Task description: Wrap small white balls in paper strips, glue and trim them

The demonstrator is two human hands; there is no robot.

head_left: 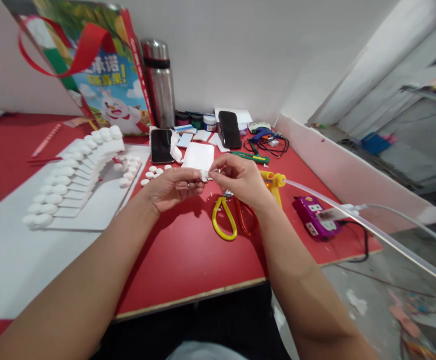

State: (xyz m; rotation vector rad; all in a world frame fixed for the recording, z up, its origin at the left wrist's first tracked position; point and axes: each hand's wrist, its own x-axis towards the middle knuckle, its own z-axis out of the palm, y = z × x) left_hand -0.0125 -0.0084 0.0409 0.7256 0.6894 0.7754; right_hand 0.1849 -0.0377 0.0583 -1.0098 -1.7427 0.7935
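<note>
My left hand pinches a small white piece between thumb and fingers; its exact kind is too small to tell. At the right end of that piece, the fingertips of my right hand are closed on it too. Just below my hands lie scissors with one yellow and one red handle, partly hidden by my right hand. Behind my right wrist is a yellow glue gun, with a long clear glue stick jutting out to the right. Small round white pieces lie beside my left hand.
A curved, stepped white model edged with rounded white pieces stands at left. A purple power adapter sits at right. Behind are phones, a steel flask, a green cutter and a printed bag.
</note>
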